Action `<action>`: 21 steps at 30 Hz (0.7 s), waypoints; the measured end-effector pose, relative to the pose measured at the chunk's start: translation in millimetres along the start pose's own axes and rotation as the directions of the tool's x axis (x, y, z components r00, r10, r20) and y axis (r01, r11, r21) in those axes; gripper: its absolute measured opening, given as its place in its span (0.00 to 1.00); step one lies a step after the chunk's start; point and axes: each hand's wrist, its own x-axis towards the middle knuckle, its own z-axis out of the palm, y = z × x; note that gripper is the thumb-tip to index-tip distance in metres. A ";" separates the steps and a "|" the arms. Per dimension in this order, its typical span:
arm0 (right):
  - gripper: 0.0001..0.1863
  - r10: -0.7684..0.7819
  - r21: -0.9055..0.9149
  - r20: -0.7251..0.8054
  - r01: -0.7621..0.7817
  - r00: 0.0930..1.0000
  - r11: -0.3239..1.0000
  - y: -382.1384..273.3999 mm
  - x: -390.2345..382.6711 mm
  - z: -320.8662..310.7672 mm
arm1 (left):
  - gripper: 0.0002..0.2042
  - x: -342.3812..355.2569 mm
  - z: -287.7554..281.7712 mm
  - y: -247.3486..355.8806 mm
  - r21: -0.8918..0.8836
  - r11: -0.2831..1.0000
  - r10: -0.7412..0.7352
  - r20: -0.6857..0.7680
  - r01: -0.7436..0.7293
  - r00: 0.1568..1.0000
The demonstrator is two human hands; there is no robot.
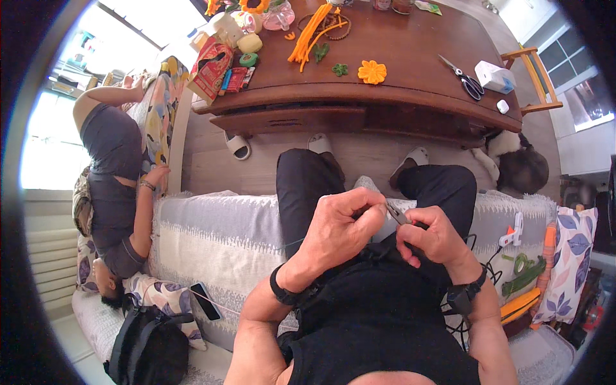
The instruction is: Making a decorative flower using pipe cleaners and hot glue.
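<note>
Both hands met above my lap: my right hand (431,239) had its fingers clamped on small grey metal pliers (399,214), my left hand (340,224) pinched together at their tip.

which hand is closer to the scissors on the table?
Right. The right hand holds small pliers over the lap, below and slightly left of the scissors. The left hand sits further left, pinching at the plier tips, so further from them.

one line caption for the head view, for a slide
Seated on a sofa, right hand grips small pliers while left hand pinches something unseen at their tip.
</note>
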 end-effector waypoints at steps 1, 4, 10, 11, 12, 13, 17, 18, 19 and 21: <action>0.16 0.001 0.000 -0.001 -0.001 1.000 1.000 -0.5 1.2 0.8 | 0.06 0.4 0.2 0.9 -0.001 1.000 0.000 0.001 0.000 1.000; 0.14 -0.018 -0.030 -0.013 0.018 1.000 0.999 -2.3 2.0 3.5 | 0.06 1.7 1.9 6.6 0.004 1.000 0.022 -0.014 -0.022 1.000; 0.15 -0.014 0.039 -0.047 0.016 0.999 0.999 2.0 0.5 5.8 | 0.06 1.5 2.7 2.7 0.029 0.996 0.088 -0.014 -0.088 0.996; 0.16 -0.010 0.031 -0.057 0.011 0.998 0.999 2.3 0.4 6.4 | 0.06 1.5 2.3 4.0 0.038 0.997 0.074 -0.007 -0.074 0.997; 0.16 -0.005 0.024 -0.068 0.006 0.998 1.000 2.7 0.4 6.9 | 0.06 1.5 2.2 4.6 0.048 0.997 0.060 0.000 -0.060 0.998; 0.16 -0.005 0.025 -0.068 0.006 0.998 1.000 3.5 0.6 7.1 | 0.06 1.5 2.6 3.6 0.048 0.997 0.060 0.001 -0.060 0.998; 0.17 -0.047 -0.038 -0.092 0.043 0.995 0.998 11.9 6.4 7.1 | 0.07 0.6 4.6 -2.0 0.062 0.997 0.038 -0.022 -0.036 0.999; 0.17 -0.043 -0.058 -0.111 0.037 0.993 0.998 14.7 8.7 6.6 | 0.07 0.5 4.9 -2.9 0.086 0.996 0.021 -0.035 -0.018 0.999; 0.17 -0.043 -0.057 -0.111 0.037 0.993 0.998 16.8 10.3 5.8 | 0.07 0.4 5.2 -3.2 0.087 0.996 0.020 -0.034 -0.017 0.999; 0.17 -0.067 -0.129 -0.137 0.049 0.988 0.990 20.0 13.0 4.7 | 0.08 0.2 5.1 -4.5 0.104 0.995 0.005 -0.044 0.000 0.999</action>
